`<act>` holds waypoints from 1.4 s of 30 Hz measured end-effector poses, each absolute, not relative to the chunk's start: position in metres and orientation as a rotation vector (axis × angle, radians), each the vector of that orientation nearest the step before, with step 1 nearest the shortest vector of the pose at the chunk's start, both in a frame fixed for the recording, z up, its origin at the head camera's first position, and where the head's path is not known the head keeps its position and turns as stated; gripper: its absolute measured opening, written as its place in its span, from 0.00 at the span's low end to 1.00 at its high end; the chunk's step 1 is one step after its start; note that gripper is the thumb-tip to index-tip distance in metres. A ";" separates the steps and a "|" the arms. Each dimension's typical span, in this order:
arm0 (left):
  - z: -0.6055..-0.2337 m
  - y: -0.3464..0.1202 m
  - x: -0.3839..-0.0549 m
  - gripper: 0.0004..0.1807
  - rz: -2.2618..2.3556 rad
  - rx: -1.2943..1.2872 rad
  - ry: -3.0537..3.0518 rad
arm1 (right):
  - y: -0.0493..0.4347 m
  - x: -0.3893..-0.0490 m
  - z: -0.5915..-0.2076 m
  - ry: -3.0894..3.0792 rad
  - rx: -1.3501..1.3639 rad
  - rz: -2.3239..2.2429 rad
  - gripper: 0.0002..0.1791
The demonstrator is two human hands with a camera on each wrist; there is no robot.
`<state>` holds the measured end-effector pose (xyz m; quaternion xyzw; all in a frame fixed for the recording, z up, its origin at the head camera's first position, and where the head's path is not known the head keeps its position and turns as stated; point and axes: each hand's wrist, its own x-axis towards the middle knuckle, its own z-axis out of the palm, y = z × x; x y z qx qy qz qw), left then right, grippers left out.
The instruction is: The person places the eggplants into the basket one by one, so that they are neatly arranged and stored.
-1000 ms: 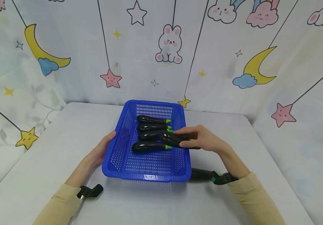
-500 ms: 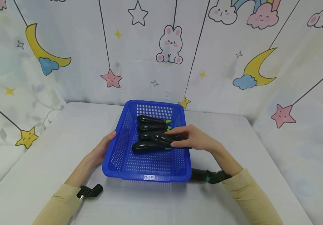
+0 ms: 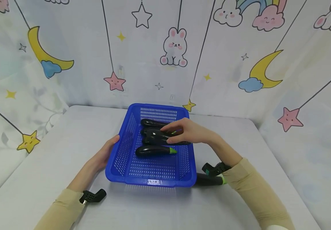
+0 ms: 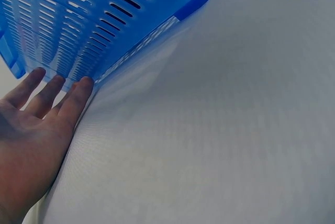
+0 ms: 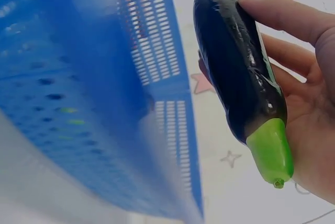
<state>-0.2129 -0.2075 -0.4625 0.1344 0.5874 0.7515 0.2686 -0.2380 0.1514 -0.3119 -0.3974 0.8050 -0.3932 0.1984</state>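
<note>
My right hand holds a dark eggplant between thumb and fingers over the blue plastic basket. Its green stem end points toward the palm in the right wrist view. Inside the basket, one eggplant lies crosswise near the middle, and another eggplant lies farther back. Between these two, more eggplants are partly covered by the held one and by the hand. My left hand is at the basket's left side, its fairly straight fingers touching the slotted wall in the left wrist view.
One more eggplant lies on the white table beside the basket's front right corner, partly hidden by the basket. A patterned cloth backdrop rises behind the table and along both sides.
My right hand has moved left and toward the back with the held eggplant, uncovering the front eggplant's green stem. The left hand and the basket have stayed in place.
</note>
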 end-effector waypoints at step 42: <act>-0.463 -0.206 -0.213 0.45 2.032 0.357 1.626 | 0.073 -0.258 -0.358 2.165 -1.097 -0.999 0.22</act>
